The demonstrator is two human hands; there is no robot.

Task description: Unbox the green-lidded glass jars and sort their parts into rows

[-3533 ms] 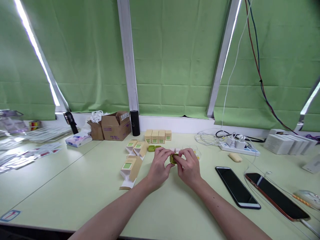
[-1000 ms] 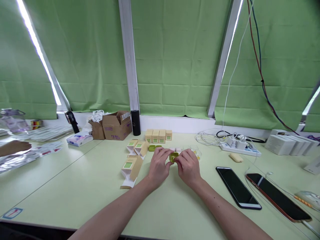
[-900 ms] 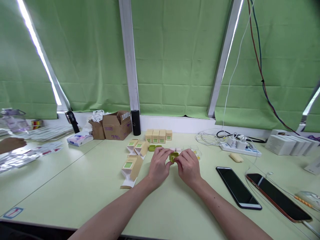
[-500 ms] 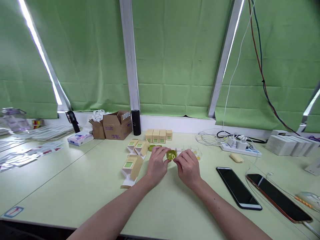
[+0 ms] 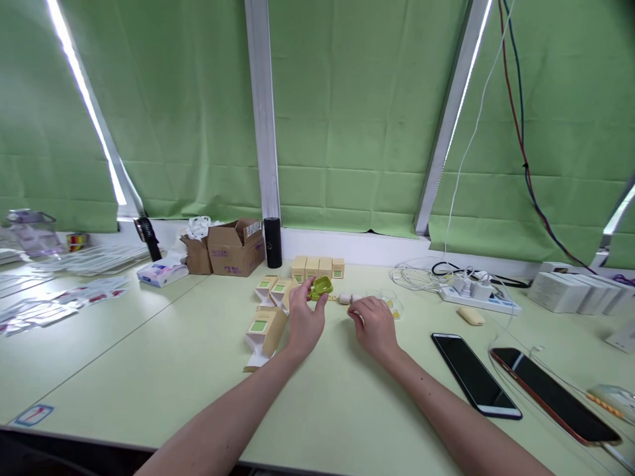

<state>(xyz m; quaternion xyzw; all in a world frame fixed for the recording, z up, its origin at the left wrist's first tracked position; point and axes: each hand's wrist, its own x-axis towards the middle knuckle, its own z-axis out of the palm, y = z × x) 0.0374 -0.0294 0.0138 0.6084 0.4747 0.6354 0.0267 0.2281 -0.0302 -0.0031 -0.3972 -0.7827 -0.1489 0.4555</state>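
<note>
My left hand (image 5: 306,322) grips a small olive-green, hollow square container (image 5: 321,287) between thumb and fingers, its open side facing me. My right hand (image 5: 376,325) is to the right of it, thumb and fingertips pinched together low over the table; what sits between them is too small to make out. Just beyond the right fingers lie pale pink-white cylindrical pieces (image 5: 344,299). Behind that hand is a clear plastic piece (image 5: 395,308) with yellow bits. Opened cream cartons with green squares, one of them a larger carton (image 5: 266,330), lie left of my left hand.
Several small cream boxes (image 5: 318,267) stand in a row at the back. A brown cardboard box (image 5: 237,250) and a black cylinder (image 5: 272,242) are left of them. On the right are a phone (image 5: 475,375), a second phone (image 5: 553,395), a power strip (image 5: 483,301) and loose cables.
My left hand has lifted the green container up and left, away from my right hand. Both hands were close together at it before. My right hand stays pinched, nearly in place.
</note>
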